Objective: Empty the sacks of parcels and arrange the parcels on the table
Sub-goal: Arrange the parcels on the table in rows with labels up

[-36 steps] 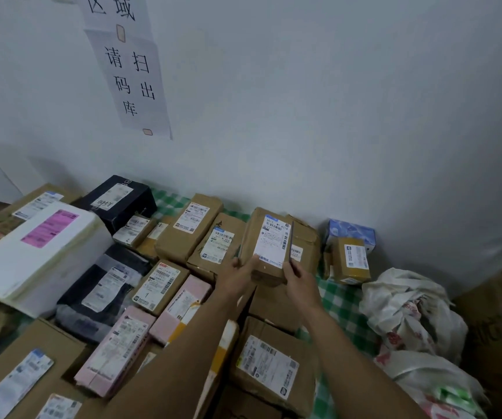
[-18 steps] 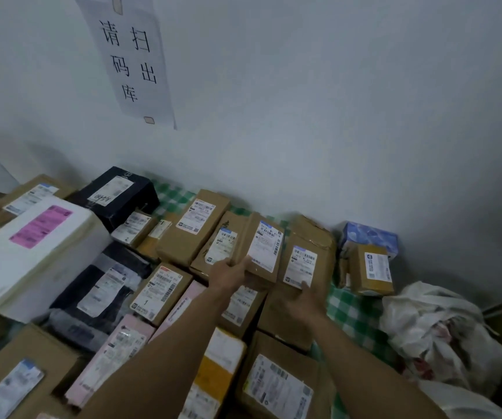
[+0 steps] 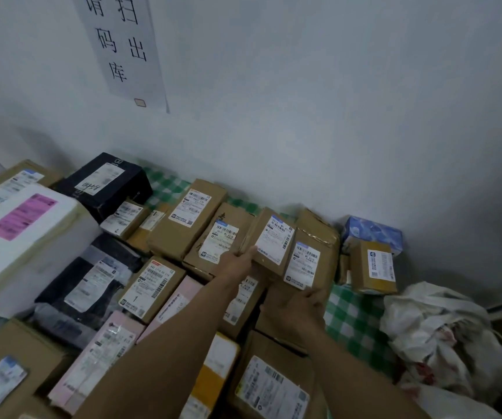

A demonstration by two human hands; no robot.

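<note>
My left hand grips the near end of a small brown parcel with a white label, which leans tilted in the back row near the wall. Just right of it stands a larger taped brown parcel; my right hand holds its lower edge. Many labelled cardboard parcels cover the table with the green checked cloth. Crumpled white sacks lie at the right end of the table.
A big white foam box with a pink label stands at the left, a black box behind it. A blue box and a small brown box sit by the wall at right. A paper notice hangs on the wall.
The small parcel went from held up in both hands down into the back row. My right hand left it and dropped onto the larger taped parcel beside it.
</note>
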